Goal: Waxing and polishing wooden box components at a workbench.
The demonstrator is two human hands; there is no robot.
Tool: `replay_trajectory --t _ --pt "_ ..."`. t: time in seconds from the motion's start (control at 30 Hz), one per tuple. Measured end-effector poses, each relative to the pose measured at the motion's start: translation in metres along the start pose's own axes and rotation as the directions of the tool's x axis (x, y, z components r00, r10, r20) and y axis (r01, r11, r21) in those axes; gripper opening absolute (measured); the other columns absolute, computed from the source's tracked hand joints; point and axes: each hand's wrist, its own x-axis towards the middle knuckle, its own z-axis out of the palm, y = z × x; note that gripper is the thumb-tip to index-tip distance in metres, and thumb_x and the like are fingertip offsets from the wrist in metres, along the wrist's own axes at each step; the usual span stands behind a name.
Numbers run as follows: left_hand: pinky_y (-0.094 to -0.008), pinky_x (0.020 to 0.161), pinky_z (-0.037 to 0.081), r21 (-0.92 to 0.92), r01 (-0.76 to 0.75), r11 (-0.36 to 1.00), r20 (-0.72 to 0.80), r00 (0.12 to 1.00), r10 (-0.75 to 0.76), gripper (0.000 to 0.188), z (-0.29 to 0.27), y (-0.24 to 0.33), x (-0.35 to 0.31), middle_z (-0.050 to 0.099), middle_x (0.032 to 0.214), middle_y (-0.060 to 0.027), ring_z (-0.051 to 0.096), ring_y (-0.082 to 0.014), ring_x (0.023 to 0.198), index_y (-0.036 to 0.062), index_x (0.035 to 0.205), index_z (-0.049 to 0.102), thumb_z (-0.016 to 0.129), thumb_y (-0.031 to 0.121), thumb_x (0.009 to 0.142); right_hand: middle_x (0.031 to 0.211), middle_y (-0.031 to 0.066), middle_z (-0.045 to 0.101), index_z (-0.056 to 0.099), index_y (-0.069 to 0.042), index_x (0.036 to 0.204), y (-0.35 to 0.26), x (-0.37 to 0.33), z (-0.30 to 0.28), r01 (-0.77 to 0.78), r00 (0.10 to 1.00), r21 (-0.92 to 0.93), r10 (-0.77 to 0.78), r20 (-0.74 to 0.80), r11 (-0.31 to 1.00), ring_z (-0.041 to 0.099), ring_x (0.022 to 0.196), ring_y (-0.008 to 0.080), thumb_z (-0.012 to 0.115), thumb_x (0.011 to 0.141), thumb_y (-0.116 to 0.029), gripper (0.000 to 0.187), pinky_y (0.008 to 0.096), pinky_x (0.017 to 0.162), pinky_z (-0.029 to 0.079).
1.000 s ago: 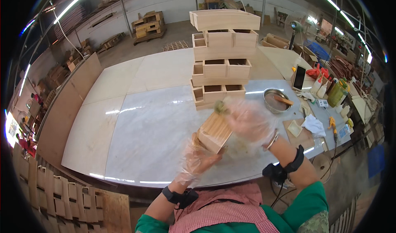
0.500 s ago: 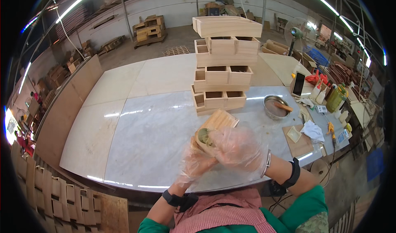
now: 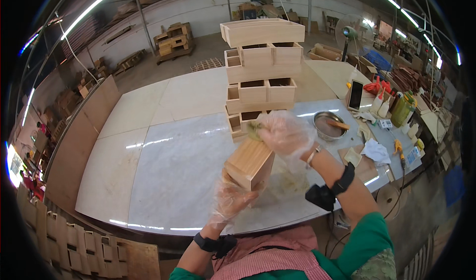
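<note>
A small wooden box (image 3: 249, 162) with a smooth, slightly glossy face is held tilted above the table. My left hand (image 3: 232, 196), in a clear plastic glove, grips the box's near end from below. My right hand (image 3: 285, 134), gloved the same way, is closed on a greenish cloth (image 3: 254, 130) at the box's far end. Just behind rises a stack of pale wooden compartment boxes (image 3: 263, 72), and the raised box hides part of the lowest one.
The table has a glossy pale sheet (image 3: 173, 166). To the right stand a metal bowl (image 3: 328, 126) with a wooden-handled tool in it, a phone (image 3: 355, 95), bottles (image 3: 382, 106), a white cloth (image 3: 376, 151) and a yellow-handled tool (image 3: 399, 151). A raised board (image 3: 82, 136) edges the left side.
My right hand has moved away from me with the cloth, to the box's far end. The box has turned, showing more of its long face, and my left hand still grips it.
</note>
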Motion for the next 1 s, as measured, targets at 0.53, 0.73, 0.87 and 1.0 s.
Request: replay_trajectory --t 0.53,0.73,0.87,1.0 --pt "-0.0341 0.1 0.042 -0.171 0.012 0.985 -0.002 1.0 -0.013 0.088 -0.002 -0.012 0.002 0.049 0.127 -0.0118 0.048 -0.021 0.118 0.0008 0.133 0.032 0.086 0.022 0.067 0.07 0.0146 0.057 0.058 -0.006 0.097 -0.015 -0.037 0.005 0.116 0.964 0.058 -0.098 -0.248 0.992 0.059 0.069 0.0292 0.056 0.088 -0.018 0.015 0.0389 0.061 0.048" --pt "-0.0341 0.099 0.042 0.005 0.033 0.999 0.013 0.999 -0.033 0.075 -0.001 -0.01 0.004 0.051 0.124 -0.0125 0.049 -0.0202 0.117 0.0005 0.126 0.037 0.083 0.017 0.069 0.078 0.0134 0.059 0.058 -0.004 0.095 -0.073 -0.047 0.004 0.212 0.972 -0.038 -0.215 -0.1 0.977 0.06 0.071 0.0275 0.055 0.087 -0.017 0.016 0.0377 0.06 0.049" --pt "-0.0333 0.099 0.042 -0.237 0.016 0.971 -0.002 1.0 -0.017 0.071 0.001 0.001 0.0 0.05 0.124 -0.0109 0.051 -0.0193 0.115 0.0016 0.126 0.037 0.08 0.011 0.071 0.081 0.0124 0.06 0.058 -0.002 0.096 -0.026 -0.04 0.004 -0.076 0.987 0.16 0.096 -0.128 0.984 0.061 0.069 0.0278 0.056 0.084 -0.015 0.018 0.0358 0.058 0.049" --pt "-0.0336 0.099 0.042 -0.274 0.073 0.959 0.038 0.997 -0.065 0.073 0.0 0.0 0.001 0.05 0.125 -0.0104 0.051 -0.0191 0.115 0.0022 0.128 0.035 0.08 0.011 0.071 0.078 0.0114 0.059 0.058 -0.002 0.097 -0.049 -0.045 0.02 0.375 0.854 -0.345 -0.466 -0.233 0.86 0.061 0.068 0.0265 0.057 0.08 -0.015 0.021 0.0353 0.057 0.049"
